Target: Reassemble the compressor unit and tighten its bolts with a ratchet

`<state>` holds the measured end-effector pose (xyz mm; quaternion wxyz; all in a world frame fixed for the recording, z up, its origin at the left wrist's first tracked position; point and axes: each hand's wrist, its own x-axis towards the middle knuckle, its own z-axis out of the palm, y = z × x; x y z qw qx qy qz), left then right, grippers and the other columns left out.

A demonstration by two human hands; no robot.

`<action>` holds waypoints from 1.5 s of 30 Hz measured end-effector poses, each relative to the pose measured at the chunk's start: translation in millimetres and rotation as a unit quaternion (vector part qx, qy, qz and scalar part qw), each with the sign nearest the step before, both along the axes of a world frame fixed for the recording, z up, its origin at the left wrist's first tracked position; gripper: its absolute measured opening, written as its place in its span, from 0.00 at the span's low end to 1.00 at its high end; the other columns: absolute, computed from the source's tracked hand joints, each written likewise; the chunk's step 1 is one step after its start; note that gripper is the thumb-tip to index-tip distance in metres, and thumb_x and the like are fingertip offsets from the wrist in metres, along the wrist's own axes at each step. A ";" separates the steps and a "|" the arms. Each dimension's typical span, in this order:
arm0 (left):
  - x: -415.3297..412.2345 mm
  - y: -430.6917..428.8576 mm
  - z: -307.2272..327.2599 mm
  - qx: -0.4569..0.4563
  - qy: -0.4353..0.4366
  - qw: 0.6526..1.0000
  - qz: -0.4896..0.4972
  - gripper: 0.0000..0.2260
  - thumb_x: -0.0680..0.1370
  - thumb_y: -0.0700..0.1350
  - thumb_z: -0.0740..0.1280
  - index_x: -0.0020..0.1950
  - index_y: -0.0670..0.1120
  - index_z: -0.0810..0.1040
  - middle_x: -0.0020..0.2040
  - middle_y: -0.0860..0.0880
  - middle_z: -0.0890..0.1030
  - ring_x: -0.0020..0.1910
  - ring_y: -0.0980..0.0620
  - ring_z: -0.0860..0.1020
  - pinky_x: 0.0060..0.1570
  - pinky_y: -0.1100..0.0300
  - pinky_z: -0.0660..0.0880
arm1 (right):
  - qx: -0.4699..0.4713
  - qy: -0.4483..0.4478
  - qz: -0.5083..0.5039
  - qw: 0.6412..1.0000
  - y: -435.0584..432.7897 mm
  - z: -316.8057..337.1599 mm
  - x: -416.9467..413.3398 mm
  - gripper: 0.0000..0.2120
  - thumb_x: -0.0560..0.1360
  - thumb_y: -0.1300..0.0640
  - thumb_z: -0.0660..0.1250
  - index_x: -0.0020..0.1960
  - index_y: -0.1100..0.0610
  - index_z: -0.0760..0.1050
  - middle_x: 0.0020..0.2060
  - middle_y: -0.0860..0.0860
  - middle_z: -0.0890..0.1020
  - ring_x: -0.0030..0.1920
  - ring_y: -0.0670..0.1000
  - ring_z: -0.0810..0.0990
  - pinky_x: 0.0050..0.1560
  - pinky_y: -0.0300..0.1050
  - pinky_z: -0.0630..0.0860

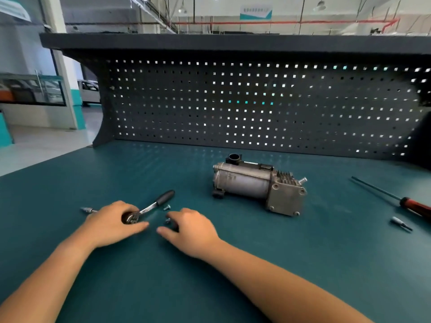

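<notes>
Both forearms reached forward over the green table [303, 264], palms down. The left hand [112, 222] was clenched round the head of the ratchet [149, 207], thumb along its near side, while the black handle pointed away to the right and lay low over the table. The right hand [191, 227] sat just beside it, fingers arched down and thumb stretched left, with a small bolt [167, 220] at its fingertips; whether it pinched the bolt I could not tell. A second bolt [166, 207] lay just beyond, near the handle. The compressor [256, 185] rested on its side further back and to the right, well apart from both hands. A red-handled screwdriver [412, 205] lay at the far right.
</notes>
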<state>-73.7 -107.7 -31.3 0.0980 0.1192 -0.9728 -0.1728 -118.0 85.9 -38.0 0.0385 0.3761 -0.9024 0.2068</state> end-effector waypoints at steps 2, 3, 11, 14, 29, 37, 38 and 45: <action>-0.4 -4.1 -1.1 -0.031 0.010 0.999 0.019 0.06 0.73 0.54 0.69 0.44 0.53 0.76 0.45 0.53 0.75 0.51 0.50 0.76 0.54 0.55 0.72 | 0.016 0.007 -0.005 1.000 -15.3 1.5 -1.4 0.16 0.79 0.49 0.60 0.58 0.60 0.75 0.57 0.59 0.74 0.58 0.60 0.73 0.52 0.49 0.70; -0.5 -5.2 -1.3 -0.037 0.013 0.999 0.029 0.05 0.74 0.52 0.68 0.43 0.52 0.76 0.45 0.52 0.75 0.50 0.50 0.76 0.53 0.55 0.72 | 0.023 0.015 -0.009 1.000 -19.7 1.0 -2.8 0.15 0.80 0.52 0.58 0.59 0.61 0.75 0.57 0.60 0.74 0.58 0.61 0.72 0.51 0.49 0.69; -3.0 -8.3 -4.1 0.021 0.125 0.987 0.101 0.12 0.77 0.45 0.65 0.34 0.46 0.71 0.36 0.46 0.73 0.39 0.44 0.73 0.38 0.53 0.67 | -0.021 -0.001 -0.061 0.998 -11.1 0.0 -21.3 0.15 0.78 0.50 0.62 0.54 0.62 0.66 0.52 0.62 0.77 0.51 0.64 0.75 0.41 0.48 0.65; -3.6 -10.1 -6.1 0.036 0.125 0.986 0.105 0.12 0.77 0.45 0.65 0.34 0.45 0.72 0.37 0.46 0.74 0.39 0.43 0.73 0.39 0.52 0.70 | 0.037 0.020 -0.060 0.997 -13.6 0.7 -29.3 0.19 0.80 0.48 0.59 0.61 0.62 0.69 0.56 0.61 0.75 0.54 0.64 0.75 0.43 0.49 0.65; -6.1 -12.6 -9.4 0.046 0.106 0.988 0.102 0.10 0.75 0.46 0.68 0.35 0.45 0.75 0.37 0.48 0.76 0.39 0.46 0.74 0.41 0.52 0.71 | 0.007 0.059 0.006 0.998 -15.8 -8.7 -29.3 0.17 0.78 0.52 0.57 0.64 0.57 0.71 0.55 0.58 0.73 0.49 0.63 0.77 0.42 0.47 0.67; -5.7 -5.7 -7.8 0.052 0.092 0.991 0.083 0.09 0.74 0.46 0.69 0.35 0.47 0.75 0.37 0.49 0.77 0.41 0.47 0.75 0.43 0.52 0.73 | 0.050 0.066 0.037 0.996 -27.9 -3.9 -25.8 0.17 0.80 0.48 0.57 0.61 0.60 0.70 0.56 0.59 0.73 0.52 0.62 0.76 0.43 0.49 0.67; -5.0 -6.0 -7.3 0.053 0.087 0.992 0.080 0.08 0.74 0.46 0.69 0.36 0.46 0.76 0.37 0.49 0.78 0.41 0.47 0.75 0.44 0.51 0.73 | 0.044 0.064 0.033 0.996 -28.2 -4.0 -24.8 0.16 0.81 0.50 0.57 0.61 0.61 0.70 0.56 0.60 0.73 0.52 0.62 0.76 0.44 0.49 0.67; -11.3 -21.1 -15.0 0.017 0.066 0.995 0.075 0.05 0.73 0.42 0.68 0.39 0.49 0.74 0.41 0.49 0.78 0.42 0.48 0.75 0.44 0.54 0.73 | -0.123 -0.117 0.031 0.985 17.0 11.0 -16.5 0.14 0.79 0.56 0.61 0.48 0.67 0.78 0.43 0.61 0.81 0.43 0.56 0.80 0.51 0.50 0.75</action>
